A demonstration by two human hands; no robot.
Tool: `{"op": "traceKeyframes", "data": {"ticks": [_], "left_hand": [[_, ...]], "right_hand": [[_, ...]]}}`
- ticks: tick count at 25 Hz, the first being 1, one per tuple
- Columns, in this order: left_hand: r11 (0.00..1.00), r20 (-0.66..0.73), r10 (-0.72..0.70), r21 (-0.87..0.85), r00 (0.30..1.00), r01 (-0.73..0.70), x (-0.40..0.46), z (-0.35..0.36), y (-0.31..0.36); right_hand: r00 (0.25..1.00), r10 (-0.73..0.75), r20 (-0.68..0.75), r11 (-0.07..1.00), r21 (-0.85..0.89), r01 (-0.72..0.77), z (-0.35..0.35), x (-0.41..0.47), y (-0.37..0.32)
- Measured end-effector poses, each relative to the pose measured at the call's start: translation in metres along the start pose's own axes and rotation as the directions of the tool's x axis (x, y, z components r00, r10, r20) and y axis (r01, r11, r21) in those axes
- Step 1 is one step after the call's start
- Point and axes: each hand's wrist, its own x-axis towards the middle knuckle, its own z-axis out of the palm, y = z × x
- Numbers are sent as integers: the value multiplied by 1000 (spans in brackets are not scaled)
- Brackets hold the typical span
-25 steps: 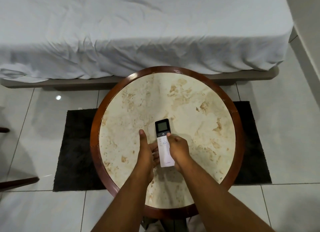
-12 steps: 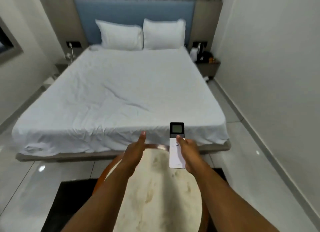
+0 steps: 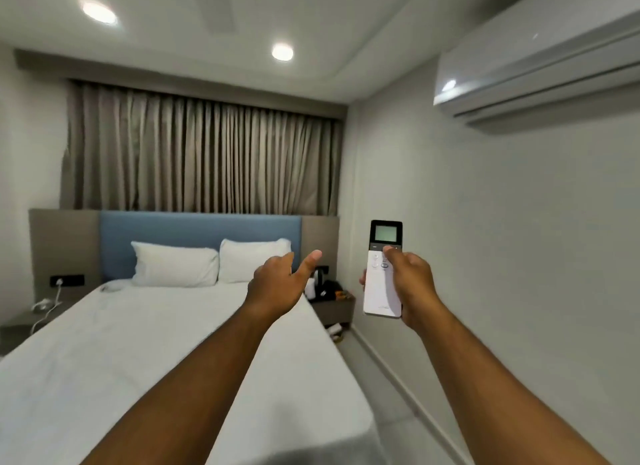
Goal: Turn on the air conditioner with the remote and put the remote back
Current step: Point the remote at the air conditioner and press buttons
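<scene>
A white remote (image 3: 381, 291) with a dark top and a grey screen stands upright in my right hand (image 3: 410, 284), raised at chest height. My thumb rests on the buttons just below the screen. The white air conditioner (image 3: 540, 66) hangs high on the right wall, above and to the right of the remote; its flap looks closed. My left hand (image 3: 280, 281) is held out to the left of the remote, empty, with the thumb up and the fingers loosely spread.
A bed with a white sheet (image 3: 156, 353) and two pillows fills the left and middle. A nightstand (image 3: 334, 307) with a kettle and small items stands by the right wall. Curtains (image 3: 201, 156) cover the far wall. A strip of floor runs along the right wall.
My view has swung up from the round table to the room and the air conditioner. My right hand has lifted the remote off the table; my left hand has let go and drifted left.
</scene>
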Motion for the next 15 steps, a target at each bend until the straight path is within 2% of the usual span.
{"op": "traceKeyframes", "data": {"ticks": [4, 8, 11, 15], "left_hand": [[946, -130, 301, 168, 945, -278, 37, -24, 82], [849, -209, 505, 297, 838, -438, 67, -37, 158], [786, -254, 595, 381, 763, -487, 81, -39, 195], [752, -307, 646, 413, 699, -513, 89, -35, 231]], "right_hand": [[982, -176, -72, 984, 19, 178, -46, 4, -105], [936, -328, -126, 944, -87, 319, -90, -5, -182], [902, -403, -157, 912, -153, 381, -115, -12, -214], [862, -473, -181, 875, -215, 434, -138, -18, -241]]}}
